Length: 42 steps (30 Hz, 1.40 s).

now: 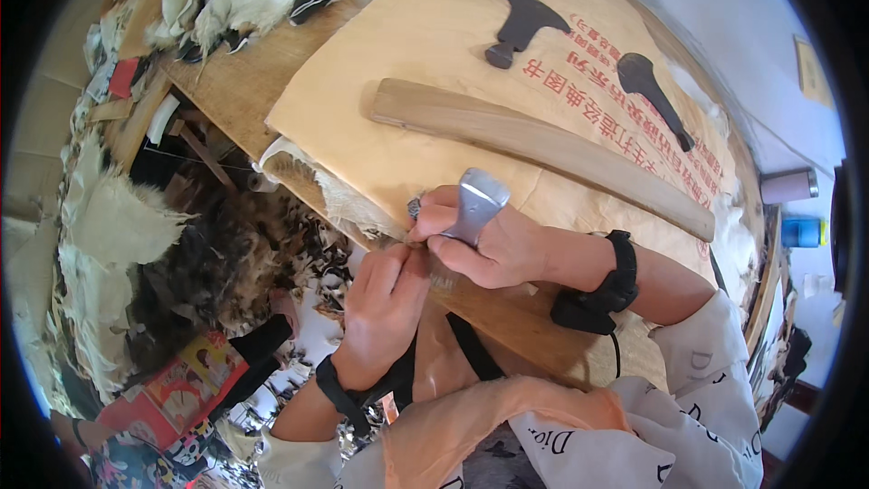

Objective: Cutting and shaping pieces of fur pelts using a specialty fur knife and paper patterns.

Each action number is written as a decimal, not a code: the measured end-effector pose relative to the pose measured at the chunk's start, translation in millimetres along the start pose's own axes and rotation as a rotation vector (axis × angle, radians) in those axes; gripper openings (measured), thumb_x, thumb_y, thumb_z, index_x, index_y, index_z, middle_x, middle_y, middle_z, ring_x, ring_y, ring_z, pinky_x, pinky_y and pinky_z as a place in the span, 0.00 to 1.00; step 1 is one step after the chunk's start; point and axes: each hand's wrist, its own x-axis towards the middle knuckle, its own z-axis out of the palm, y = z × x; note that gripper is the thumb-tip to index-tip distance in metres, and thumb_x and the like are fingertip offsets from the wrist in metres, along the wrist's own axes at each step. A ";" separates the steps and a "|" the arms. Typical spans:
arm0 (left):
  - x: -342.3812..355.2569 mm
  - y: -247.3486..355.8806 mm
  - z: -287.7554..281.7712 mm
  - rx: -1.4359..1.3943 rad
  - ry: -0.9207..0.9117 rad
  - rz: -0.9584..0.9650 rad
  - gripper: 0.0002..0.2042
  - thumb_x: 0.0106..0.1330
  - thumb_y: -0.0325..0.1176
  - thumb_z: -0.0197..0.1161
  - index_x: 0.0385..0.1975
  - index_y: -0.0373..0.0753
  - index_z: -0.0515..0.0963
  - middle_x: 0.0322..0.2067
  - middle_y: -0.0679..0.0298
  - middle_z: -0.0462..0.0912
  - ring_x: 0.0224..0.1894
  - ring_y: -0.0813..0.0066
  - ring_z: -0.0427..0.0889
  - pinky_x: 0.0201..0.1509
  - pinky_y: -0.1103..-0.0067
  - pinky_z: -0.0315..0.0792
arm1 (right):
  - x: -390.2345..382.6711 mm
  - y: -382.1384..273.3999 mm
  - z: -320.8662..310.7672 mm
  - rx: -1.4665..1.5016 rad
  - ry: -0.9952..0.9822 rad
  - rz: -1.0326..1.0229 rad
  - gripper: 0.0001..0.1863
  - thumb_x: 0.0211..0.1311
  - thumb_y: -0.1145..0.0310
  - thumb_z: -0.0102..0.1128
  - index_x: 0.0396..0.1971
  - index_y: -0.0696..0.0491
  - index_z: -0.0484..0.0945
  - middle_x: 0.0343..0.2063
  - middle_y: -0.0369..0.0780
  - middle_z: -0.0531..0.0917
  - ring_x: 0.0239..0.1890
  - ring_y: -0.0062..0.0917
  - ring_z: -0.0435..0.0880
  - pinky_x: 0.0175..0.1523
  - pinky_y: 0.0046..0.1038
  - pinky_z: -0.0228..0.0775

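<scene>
My right hand (502, 249) is closed around a silver metal tool (477, 204) with a flat, flared end that points up and away from me. The rest of this tool is hidden in the fingers. My left hand (385, 294) is closed too, its fingertips pressed together right beside the right hand's fingers. Whatever they pinch is too small to make out. Both hands meet over the front edge of the wooden table (480, 308). Just beyond them, a pale, frayed piece of hide (348, 204) hangs out from under the large tan paper sheet (353, 118).
On the paper lie a long wooden bar (543, 154), a black axe-shaped metal head (523, 23) and a dark curved tool (656, 100). Hides (244, 4) are heaped at the far left; furs and scraps (244, 263) fill the left below. Another person's patterned sleeve (136, 462) shows lower left.
</scene>
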 end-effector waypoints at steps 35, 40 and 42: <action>22.3 -49.8 -64.0 -1.643 0.134 -0.918 0.11 0.58 0.36 0.63 0.26 0.35 0.72 0.27 0.64 0.73 0.23 0.81 0.69 0.31 0.81 0.68 | 110.5 20.6 15.6 -0.209 0.022 0.122 0.07 0.54 0.75 0.51 0.35 0.54 0.71 0.31 0.44 0.75 0.33 0.39 0.72 0.41 0.36 0.63; 22.6 -59.8 -72.9 -1.705 0.073 -0.860 0.11 0.58 0.35 0.63 0.24 0.35 0.70 0.25 0.63 0.70 0.25 0.77 0.70 0.30 0.80 0.67 | 120.2 28.4 21.2 -0.055 0.098 -0.022 0.08 0.53 0.76 0.50 0.35 0.54 0.71 0.30 0.44 0.75 0.35 0.39 0.74 0.42 0.35 0.66; 29.6 -62.7 -78.0 -1.747 0.077 -0.773 0.12 0.57 0.35 0.64 0.22 0.34 0.72 0.25 0.61 0.71 0.22 0.78 0.69 0.27 0.80 0.66 | 127.4 31.6 24.5 -0.066 0.135 -0.048 0.08 0.53 0.76 0.50 0.35 0.54 0.71 0.31 0.44 0.75 0.35 0.39 0.74 0.42 0.35 0.66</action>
